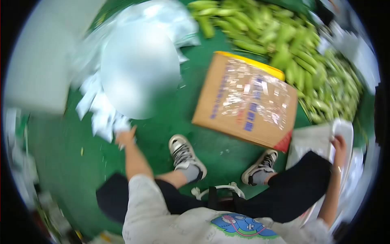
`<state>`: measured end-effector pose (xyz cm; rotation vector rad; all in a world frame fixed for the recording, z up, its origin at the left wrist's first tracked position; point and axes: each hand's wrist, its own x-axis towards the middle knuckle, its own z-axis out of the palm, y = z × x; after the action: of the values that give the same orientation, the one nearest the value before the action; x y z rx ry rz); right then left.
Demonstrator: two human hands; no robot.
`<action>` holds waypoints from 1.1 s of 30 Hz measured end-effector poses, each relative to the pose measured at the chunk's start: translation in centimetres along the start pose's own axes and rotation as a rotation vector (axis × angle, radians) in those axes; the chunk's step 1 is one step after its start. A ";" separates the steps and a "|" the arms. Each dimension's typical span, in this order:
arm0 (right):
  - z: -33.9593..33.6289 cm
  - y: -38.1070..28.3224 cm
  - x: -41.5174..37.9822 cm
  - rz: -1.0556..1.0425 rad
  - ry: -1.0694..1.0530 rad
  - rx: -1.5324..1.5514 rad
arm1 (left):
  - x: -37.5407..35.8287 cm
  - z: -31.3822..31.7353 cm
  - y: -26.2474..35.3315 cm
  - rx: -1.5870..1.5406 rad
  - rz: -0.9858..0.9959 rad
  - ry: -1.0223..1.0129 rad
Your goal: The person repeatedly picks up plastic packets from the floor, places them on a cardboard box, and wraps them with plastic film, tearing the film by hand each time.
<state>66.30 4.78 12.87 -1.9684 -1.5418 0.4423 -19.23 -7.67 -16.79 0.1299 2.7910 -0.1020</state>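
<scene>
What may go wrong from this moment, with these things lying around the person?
The left hand is low at the pale crumpled pieces, so several might come up together.

The right shoe stands close to the carton, so a shift of the foot could knock it.

The green produce is heaped loose, so some may roll or slide.
</scene>
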 end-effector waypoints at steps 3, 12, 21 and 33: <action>10.2 -12.0 -4.5 -0.105 -0.314 -0.187 | 2.4 2.6 -1.5 -0.079 -0.143 0.075; 22.2 -9.4 -3.6 -0.331 -0.460 -0.613 | -28.9 -5.8 16.0 -1.594 0.654 -0.187; 18.3 -8.7 -2.6 -0.677 -0.515 -0.399 | -42.6 -4.6 31.9 -0.197 2.123 0.140; 27.2 -13.4 2.8 -0.682 -0.613 -0.014 | -43.7 -6.8 26.3 0.217 2.078 -0.180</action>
<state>40.82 16.21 0.71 -1.2271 -2.4579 0.7687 22.15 15.69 3.09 2.4790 1.2268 0.1080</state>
